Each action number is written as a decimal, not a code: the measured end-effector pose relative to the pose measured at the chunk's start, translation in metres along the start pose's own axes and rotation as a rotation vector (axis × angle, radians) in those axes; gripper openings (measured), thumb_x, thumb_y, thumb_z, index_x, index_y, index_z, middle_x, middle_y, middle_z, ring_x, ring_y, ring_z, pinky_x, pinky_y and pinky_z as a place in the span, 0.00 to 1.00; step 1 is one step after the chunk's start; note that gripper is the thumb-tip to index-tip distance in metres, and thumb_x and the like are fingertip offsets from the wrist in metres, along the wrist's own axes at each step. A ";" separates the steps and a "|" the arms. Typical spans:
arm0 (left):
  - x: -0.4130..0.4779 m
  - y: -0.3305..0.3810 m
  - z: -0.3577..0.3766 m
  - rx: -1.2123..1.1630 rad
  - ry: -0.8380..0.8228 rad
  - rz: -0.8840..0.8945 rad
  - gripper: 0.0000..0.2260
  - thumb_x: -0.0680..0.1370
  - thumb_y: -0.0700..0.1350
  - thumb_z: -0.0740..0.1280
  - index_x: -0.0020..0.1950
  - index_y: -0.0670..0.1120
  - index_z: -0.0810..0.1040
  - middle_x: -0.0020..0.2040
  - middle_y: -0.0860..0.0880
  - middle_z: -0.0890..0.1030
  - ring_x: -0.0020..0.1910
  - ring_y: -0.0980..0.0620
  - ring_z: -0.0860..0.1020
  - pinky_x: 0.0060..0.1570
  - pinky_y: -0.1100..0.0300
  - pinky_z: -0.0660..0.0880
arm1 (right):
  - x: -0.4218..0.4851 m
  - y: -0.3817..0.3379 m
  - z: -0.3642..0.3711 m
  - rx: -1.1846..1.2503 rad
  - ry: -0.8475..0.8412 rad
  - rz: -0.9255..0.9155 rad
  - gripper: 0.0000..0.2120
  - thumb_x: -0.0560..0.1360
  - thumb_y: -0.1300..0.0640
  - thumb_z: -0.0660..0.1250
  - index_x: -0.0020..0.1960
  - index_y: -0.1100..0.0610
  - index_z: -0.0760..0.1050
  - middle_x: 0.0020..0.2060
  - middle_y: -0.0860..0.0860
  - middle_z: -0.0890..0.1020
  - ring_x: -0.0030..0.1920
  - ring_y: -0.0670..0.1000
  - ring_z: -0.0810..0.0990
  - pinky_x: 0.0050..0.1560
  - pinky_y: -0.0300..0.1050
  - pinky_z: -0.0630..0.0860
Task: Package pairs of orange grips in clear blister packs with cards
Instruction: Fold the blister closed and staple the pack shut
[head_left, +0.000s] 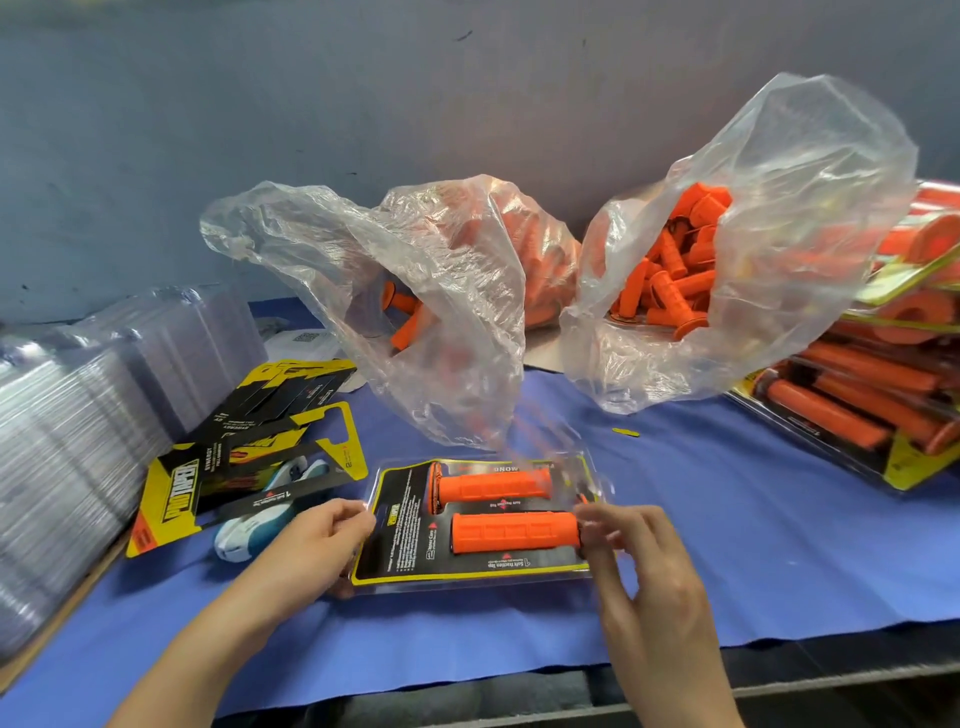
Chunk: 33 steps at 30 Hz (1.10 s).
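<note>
1. Blue-grey wall (208, 130) stands behind a counter (727, 545) covered in blue sheet. On it lie a stack of clear blister shells (78, 441) at far left, loose cards (249, 441) beside them, two clear bags (441, 312) of orange parts at the back, and finished packs (883, 389) piled at right.
2. The open blister pack (467, 579) lies flat on the counter in front of the person, its black and yellow card (410, 519) inside it.
3. Two orange pieces lie side by side on the card: the far handlebar grip (493, 486) and the near handlebar grip (514, 532).
4. The left grip (332, 540) holds the pack's left edge, thumb on top and fingers curled under the rim.
5. The right grip (639, 561) has its fingers curled at the right end of the near handlebar grip and seems to pinch it, though blur hides the exact contact.
6. Judged from this, the step in hand is seating the second piece in its cavity.
7. The next move likely calls for pressing it down level with its mate, then closing the clear cover over the card while the left grip steadies the pack. Whether a cover is hinged at the back cannot be told, since the bag's plastic overlaps it.
</note>
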<state>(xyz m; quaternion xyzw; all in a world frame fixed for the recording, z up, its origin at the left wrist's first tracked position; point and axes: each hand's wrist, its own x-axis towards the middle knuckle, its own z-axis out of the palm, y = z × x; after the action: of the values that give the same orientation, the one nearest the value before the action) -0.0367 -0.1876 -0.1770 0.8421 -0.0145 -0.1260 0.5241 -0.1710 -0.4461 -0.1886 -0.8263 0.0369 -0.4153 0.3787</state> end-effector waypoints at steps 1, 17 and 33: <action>-0.002 0.001 0.001 -0.008 -0.041 -0.007 0.04 0.82 0.45 0.63 0.56 0.51 0.74 0.29 0.55 0.80 0.27 0.55 0.75 0.27 0.57 0.74 | 0.001 -0.001 -0.001 0.088 0.036 0.083 0.12 0.79 0.59 0.65 0.52 0.41 0.77 0.45 0.42 0.77 0.44 0.42 0.78 0.44 0.31 0.71; -0.012 0.005 0.001 -0.041 -0.177 0.041 0.15 0.79 0.40 0.69 0.59 0.56 0.70 0.40 0.45 0.84 0.32 0.52 0.80 0.30 0.59 0.77 | 0.010 0.011 -0.004 0.622 0.067 0.870 0.20 0.74 0.59 0.73 0.54 0.43 0.66 0.50 0.54 0.80 0.35 0.49 0.85 0.45 0.46 0.77; -0.005 -0.003 0.000 -0.043 -0.188 0.010 0.15 0.80 0.38 0.67 0.59 0.56 0.69 0.42 0.47 0.86 0.31 0.52 0.80 0.28 0.61 0.76 | 0.016 0.011 0.008 0.670 0.059 0.986 0.38 0.73 0.70 0.68 0.77 0.53 0.55 0.36 0.51 0.76 0.30 0.50 0.73 0.34 0.41 0.72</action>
<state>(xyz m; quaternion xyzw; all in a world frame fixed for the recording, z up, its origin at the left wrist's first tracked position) -0.0423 -0.1858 -0.1786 0.8152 -0.0650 -0.2023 0.5388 -0.1519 -0.4556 -0.1881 -0.5354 0.2938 -0.2024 0.7655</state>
